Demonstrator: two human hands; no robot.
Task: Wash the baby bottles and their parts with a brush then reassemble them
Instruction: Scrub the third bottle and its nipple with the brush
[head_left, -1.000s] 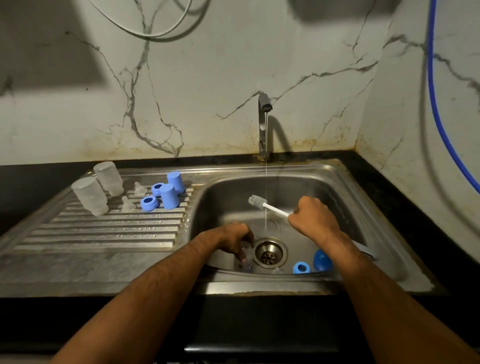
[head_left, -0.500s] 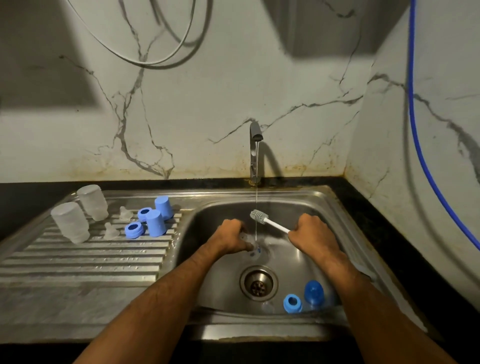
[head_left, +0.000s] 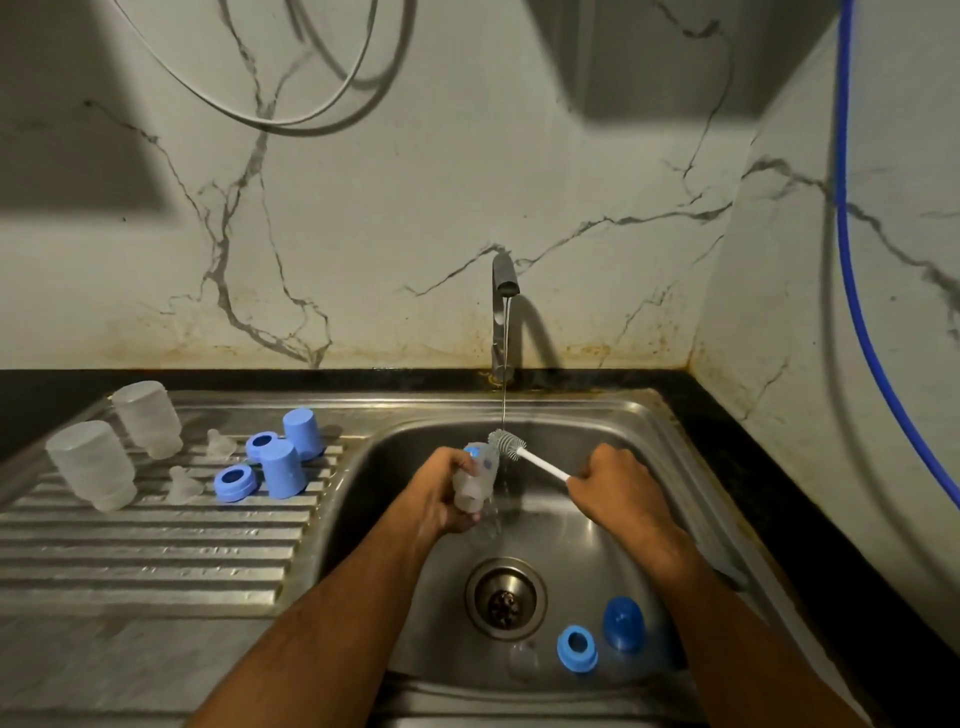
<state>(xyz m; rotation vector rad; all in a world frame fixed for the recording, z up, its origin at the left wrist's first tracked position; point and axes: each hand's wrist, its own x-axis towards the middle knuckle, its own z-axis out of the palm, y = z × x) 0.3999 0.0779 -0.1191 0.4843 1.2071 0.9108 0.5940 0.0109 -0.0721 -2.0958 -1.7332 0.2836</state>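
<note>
At the near edge of the steel sink (head_left: 691, 467), close to the person, a blue collar ring (head_left: 576, 649) lies beside a darker blue cap (head_left: 623, 623), with a clear nipple (head_left: 523, 659) just left of the ring; the drain (head_left: 505, 598) sits just beyond them. Above the drain, the left hand (head_left: 441, 499) curls around a clear baby bottle (head_left: 475, 475) and holds it tilted under the thin stream of water. The right hand (head_left: 615, 491) grips the white handle of the bottle brush (head_left: 524, 453), whose grey bristle head sits at the bottle's upper end, right where the water falls. To the left, on the ribbed draining board (head_left: 145, 551), two clear bottles (head_left: 92, 465) stand upside down, one behind the other. Beside them lie two clear nipples (head_left: 183, 484), two blue collar rings (head_left: 235, 483) and two upright blue caps (head_left: 281, 468). Farther back, the tap (head_left: 503, 312) rises from the black counter (head_left: 753, 447) against the marble-patterned wall (head_left: 415, 182). A blue hose (head_left: 852, 270) hangs down the right wall.
</note>
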